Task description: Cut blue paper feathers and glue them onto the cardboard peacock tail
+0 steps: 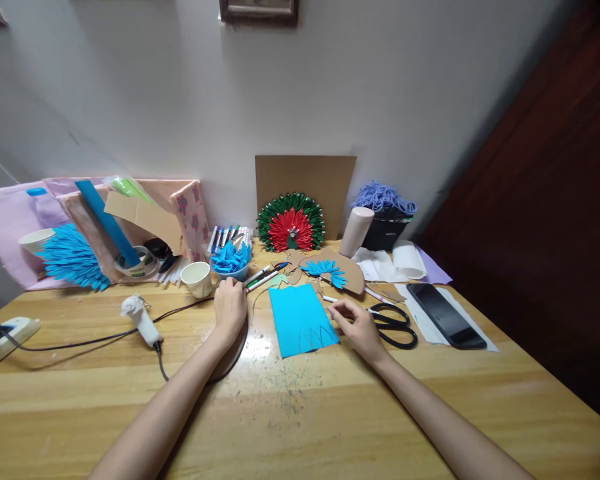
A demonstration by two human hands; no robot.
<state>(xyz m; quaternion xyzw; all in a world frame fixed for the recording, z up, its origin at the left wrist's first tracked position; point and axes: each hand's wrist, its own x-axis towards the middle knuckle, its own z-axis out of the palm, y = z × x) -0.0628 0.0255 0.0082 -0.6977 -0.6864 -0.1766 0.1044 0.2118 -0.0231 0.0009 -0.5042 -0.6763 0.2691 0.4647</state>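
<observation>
A blue sheet of paper (297,320) lies on the table between my hands, with zigzag pencil-like lines along its near right part. My right hand (361,331) is at its right edge, thumb and fingertips pinched together; anything between them is too small to make out. My left hand (231,305) rests left of the sheet, just in front of a bowl (237,274) heaped with blue cut pieces (231,257). Its fingers curl down and away, so their tips are hidden. Black-handled scissors (405,338) lie right beside my right hand.
Behind the sheet are markers (266,280), a cardboard piece with blue petals (327,272) and a red-green peacock craft (291,223). A phone (445,315) lies right. A paper cup (197,279), a corded glue gun (143,321) and a power strip (7,341) are left.
</observation>
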